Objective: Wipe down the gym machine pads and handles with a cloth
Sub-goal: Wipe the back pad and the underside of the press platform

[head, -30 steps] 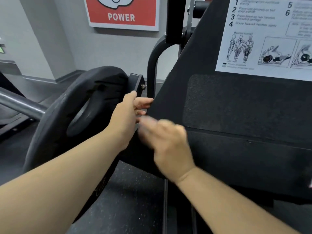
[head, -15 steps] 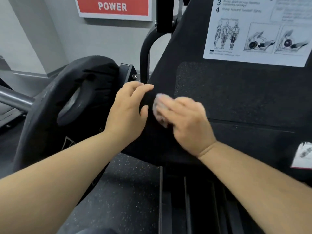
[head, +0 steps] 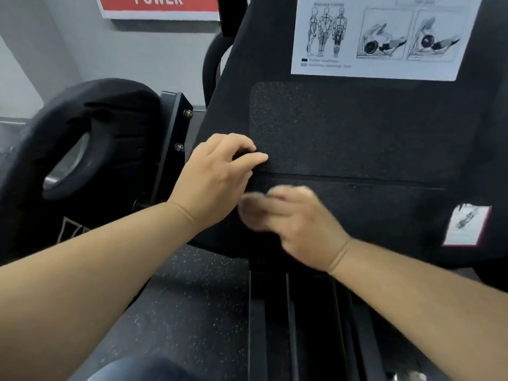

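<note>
The gym machine's big black footplate (head: 357,149) fills the right half of the head view, with a rough textured patch (head: 343,127) in its middle. My left hand (head: 217,177) rests on the plate's left part, its bent fingertips at the patch's lower left corner. Just below it, my right hand (head: 291,215) is motion-blurred against the plate's lower panel. A pale grey smear at its fingertips is the small cloth (head: 244,206), mostly hidden under the fingers.
A black weight plate (head: 82,149) on its sleeve stands at the left, next to a black bracket with bolts (head: 176,125). An instruction sticker (head: 379,37) sits high on the footplate and a small label (head: 464,225) at its right edge. Black rails (head: 302,325) and speckled rubber floor (head: 178,312) lie below.
My left hand left the plate's side edge and moved right onto its face. My right hand with the cloth swept down and right to the lower panel. The view came closer.
</note>
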Demonstrator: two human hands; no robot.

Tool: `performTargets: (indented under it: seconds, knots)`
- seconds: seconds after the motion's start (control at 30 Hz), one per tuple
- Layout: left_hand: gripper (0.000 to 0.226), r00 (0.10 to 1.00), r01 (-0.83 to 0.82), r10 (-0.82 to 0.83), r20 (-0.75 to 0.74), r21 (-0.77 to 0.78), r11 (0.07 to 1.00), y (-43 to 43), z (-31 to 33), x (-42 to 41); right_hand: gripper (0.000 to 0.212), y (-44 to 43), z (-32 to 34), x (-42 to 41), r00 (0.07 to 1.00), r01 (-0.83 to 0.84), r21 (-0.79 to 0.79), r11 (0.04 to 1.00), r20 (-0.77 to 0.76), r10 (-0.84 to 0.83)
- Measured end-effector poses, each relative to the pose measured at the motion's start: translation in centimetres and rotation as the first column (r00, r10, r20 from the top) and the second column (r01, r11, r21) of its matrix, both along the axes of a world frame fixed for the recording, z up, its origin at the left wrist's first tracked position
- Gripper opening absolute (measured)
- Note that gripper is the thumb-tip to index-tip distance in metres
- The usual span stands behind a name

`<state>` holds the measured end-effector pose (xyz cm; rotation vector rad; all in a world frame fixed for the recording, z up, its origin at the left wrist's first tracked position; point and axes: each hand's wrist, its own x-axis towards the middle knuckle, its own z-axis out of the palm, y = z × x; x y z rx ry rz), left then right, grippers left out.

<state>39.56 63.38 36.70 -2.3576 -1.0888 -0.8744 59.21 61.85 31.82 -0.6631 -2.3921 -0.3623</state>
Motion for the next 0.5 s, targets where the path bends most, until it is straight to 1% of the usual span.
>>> performTargets:
  seconds: [0.03,0.07,0.1,0.13,0.17,0.2,0.3,0.37,0.43,0.47,0.5]
  knots:
    - [0.034,1.000,0.003,-0.003,-0.002,0.023,1.000,0.2,0.4,0.4,0.049,0.8,2.6,1.3,0.989,0.101,0.062,0.993,-0.119,-0.093]
    - [0.036,1.000,0.003,-0.003,-0.004,0.050,0.999,0.7,0.7,0.9,0.043,1.6,5.1,2.5,0.961,0.198,0.110,0.974,-0.218,-0.171]
    - [0.038,1.000,0.009,-0.008,-0.006,0.078,0.997,1.2,1.1,1.2,0.034,2.4,6.7,3.6,0.936,0.259,0.118,0.959,-0.276,-0.219]
    - [0.039,1.000,0.015,-0.015,-0.006,0.099,0.995,1.8,1.5,1.4,0.032,2.8,7.2,4.3,0.929,0.274,0.115,0.955,-0.287,-0.232]
    - [0.039,1.000,0.016,-0.015,-0.005,0.113,0.993,2.3,1.6,1.6,0.034,2.7,6.5,4.1,0.941,0.246,0.117,0.962,-0.266,-0.208]
    - [0.040,1.000,0.008,-0.008,-0.004,0.124,0.992,2.8,1.5,1.7,0.035,2.1,4.9,3.6,0.962,0.196,0.086,0.977,-0.208,-0.175]
    - [0.044,1.000,-0.025,0.027,-0.006,0.157,0.987,3.1,0.3,1.9,0.044,-0.6,-1.9,2.9,0.996,0.073,-0.090,0.993,-0.050,-0.078]
    - [0.047,0.999,-0.044,0.047,-0.013,0.162,0.986,2.8,-0.2,2.0,0.049,-1.8,-5.5,3.6,0.999,0.047,-0.175,0.984,-0.007,-0.049]
    - [0.049,0.996,-0.071,0.077,-0.036,0.144,0.987,2.2,-0.4,2.3,0.047,-3.4,-7.1,3.7,0.998,0.051,-0.209,0.977,0.048,-0.042]
    - [0.050,0.995,-0.089,0.095,-0.042,0.130,0.988,2.1,-0.5,2.3,0.044,-3.6,-6.6,3.5,0.999,0.040,-0.209,0.977,0.037,-0.033]
    - [0.051,0.993,-0.101,0.107,-0.046,0.122,0.987,2.0,-0.5,2.4,0.040,-3.5,-5.0,3.4,0.999,0.034,-0.178,0.983,-0.009,-0.037]
